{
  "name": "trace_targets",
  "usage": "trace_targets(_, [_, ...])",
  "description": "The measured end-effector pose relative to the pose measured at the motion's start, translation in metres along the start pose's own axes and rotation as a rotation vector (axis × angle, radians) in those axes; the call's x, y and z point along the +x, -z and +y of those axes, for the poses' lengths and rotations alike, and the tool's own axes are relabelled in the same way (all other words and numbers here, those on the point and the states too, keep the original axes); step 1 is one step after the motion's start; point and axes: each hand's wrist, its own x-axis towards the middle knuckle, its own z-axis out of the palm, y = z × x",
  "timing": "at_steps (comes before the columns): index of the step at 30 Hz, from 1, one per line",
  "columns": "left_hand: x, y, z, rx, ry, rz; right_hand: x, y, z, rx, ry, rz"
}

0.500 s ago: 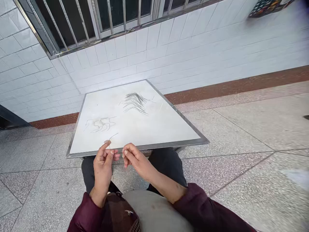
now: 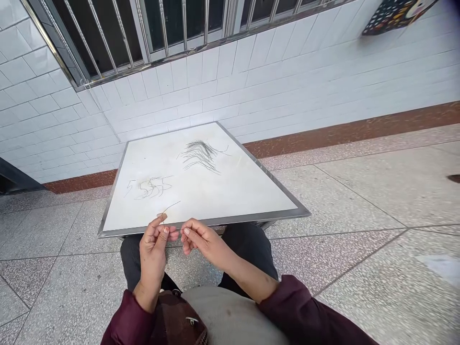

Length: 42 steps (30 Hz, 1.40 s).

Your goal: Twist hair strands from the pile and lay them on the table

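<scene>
My left hand (image 2: pixel 154 247) pinches a thin dark wire-like strand (image 2: pixel 171 206) between thumb and fingers. Its bent free end sticks up over the near edge of the white board (image 2: pixel 237 191). Close beside it, my right hand (image 2: pixel 201 239) is closed with thumb against forefinger on a fine strand, a bit of which shows below the fingers. Whether both hands hold the same strand, I cannot tell. On the board lie a dense bunch of bent dark strands (image 2: pixel 201 153) at the back and a looser tangle of strands (image 2: pixel 153 187) at the left.
The board has a grey metal rim (image 2: pixel 266 216) and stands over my knees, against a white tiled wall (image 2: pixel 172 103). A barred window (image 2: pixel 161 28) is above. A patterned bag-like item (image 2: pixel 395 17) hangs at the upper right. Speckled stone floor (image 2: pixel 345 249) lies around.
The strand's free end above my left hand has swung a little to the right and down. My right hand's fingers have shifted slightly; both hands stay close together. The view has tilted slightly.
</scene>
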Motion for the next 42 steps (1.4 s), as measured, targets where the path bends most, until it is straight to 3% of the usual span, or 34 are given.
trace_targets(8, [0.003, -0.001, -0.008, -0.056, 0.016, 0.058, 0.0, -0.005, 0.009, 0.061, 0.008, 0.058])
trace_targets(15, [0.002, 0.0, -0.01, -0.083, 0.005, 0.025, -0.002, -0.012, 0.012, 0.142, 0.056, 0.104])
trace_targets(23, [0.001, 0.002, -0.007, -0.064, 0.035, -0.06, -0.003, 0.009, 0.001, -0.104, 0.005, -0.052])
trace_targets(27, [-0.003, 0.0, -0.005, -0.045, 0.081, -0.123, 0.003, 0.017, -0.009, -0.252, 0.034, 0.05])
trace_targets(32, [-0.007, -0.007, 0.0, -0.013, 0.123, -0.192, 0.009, 0.004, -0.015, -0.13, 0.053, 0.085])
trace_targets(37, [-0.007, -0.009, -0.003, 0.033, 0.152, -0.189, 0.01, -0.001, -0.012, -0.07, 0.033, 0.08])
trace_targets(42, [-0.005, -0.002, -0.007, 0.043, 0.092, -0.129, 0.006, 0.01, -0.014, -0.259, 0.081, 0.106])
